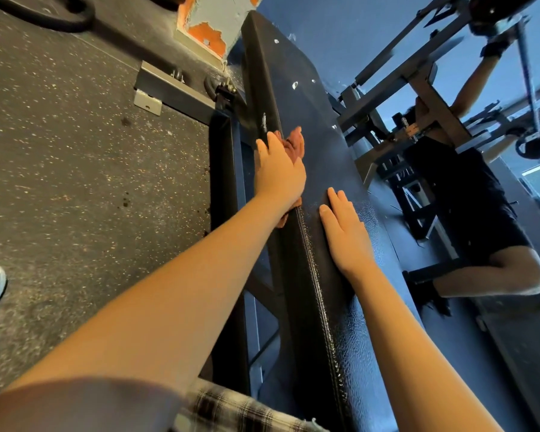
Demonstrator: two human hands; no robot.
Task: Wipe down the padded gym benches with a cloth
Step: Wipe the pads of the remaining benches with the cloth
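1. Progress looks about midway to me: left hand [278, 169] lies flat, fingers straight, pressing the reddish cloth [296, 144] onto the padded bench [353, 338] along its edge. White flecks [295, 85] farther up look unwiped.
2. Right hand [346, 235] rests flat on the bench top, holding nothing.
3. Count: one cloth, one bench being wiped, two hands.

A black padded bench [321, 135] is seen running from 6 o'clock up to 12 o'clock, with a stitched seam [317, 275] along its left edge. White nicks [295, 85] are scattered in the vinyl towards 12 o'clock. A reddish cloth [296, 144] is pressed onto the left edge near the centre by the left hand [278, 174]. The right hand [345, 233] is laid flat on the top, at 5 o'clock of the left. The bench is carried on a dark steel frame [223, 182], set on speckled rubber floor [75, 182] at 9 o'clock.
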